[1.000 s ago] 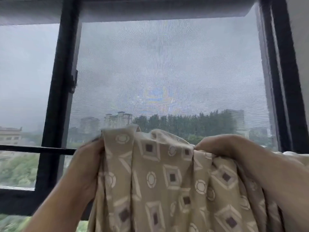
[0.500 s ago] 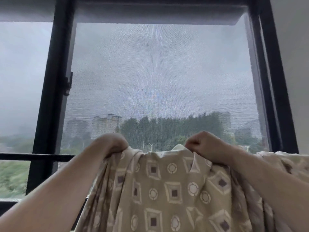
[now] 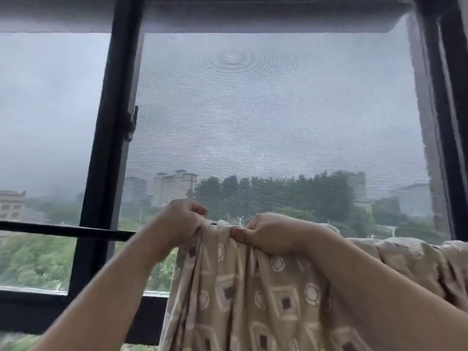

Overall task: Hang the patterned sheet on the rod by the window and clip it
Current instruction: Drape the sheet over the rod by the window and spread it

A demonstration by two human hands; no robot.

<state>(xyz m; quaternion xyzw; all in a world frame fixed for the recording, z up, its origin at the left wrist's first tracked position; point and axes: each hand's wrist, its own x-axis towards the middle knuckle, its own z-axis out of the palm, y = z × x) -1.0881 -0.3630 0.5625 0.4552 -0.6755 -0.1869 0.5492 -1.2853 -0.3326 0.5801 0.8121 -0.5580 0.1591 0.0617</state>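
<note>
Closer together now, left hand (image 3: 181, 224) and right hand (image 3: 272, 233) pinch sheet (image 3: 243, 287) atop rod (image 3: 63, 230).

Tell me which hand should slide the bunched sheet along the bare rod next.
Probably the left hand. It grips the sheet at its bunched edge, right beside the bare rod stretching leftward. The right hand holds the sheet just to the right, farther from that bare stretch.

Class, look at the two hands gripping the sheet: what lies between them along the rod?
In the head view, a short bunched fold of the patterned sheet bridges the left hand and right hand, covering the rod.
</note>
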